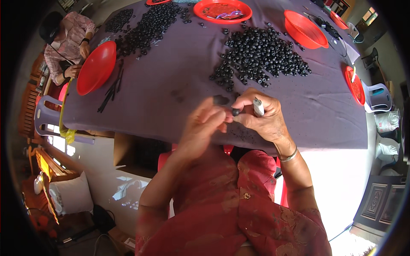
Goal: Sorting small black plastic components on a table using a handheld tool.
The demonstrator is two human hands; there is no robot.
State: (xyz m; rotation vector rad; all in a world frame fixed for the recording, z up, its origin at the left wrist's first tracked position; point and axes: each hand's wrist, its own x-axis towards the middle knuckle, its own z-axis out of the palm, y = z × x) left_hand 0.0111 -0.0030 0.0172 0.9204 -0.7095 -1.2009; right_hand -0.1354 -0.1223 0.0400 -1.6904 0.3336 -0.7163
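Note:
My right hand pinches a small black round piece between thumb and forefinger. A short pale stick-like tool also sits in that hand, its end poking up past the fingers. Close beside the piece is my left hand, its fingers curled but blurred by motion. Something dark shows at its fingertips, perhaps a finger cover; I cannot make out what it is. Just beyond my hands a heap of small black round pieces spreads over the purple-grey cloth.
More black pieces lie at the far left. Red basins, a red tray and a red basket stand around the table. Thin black strips lie at left. Another person sits at the left edge.

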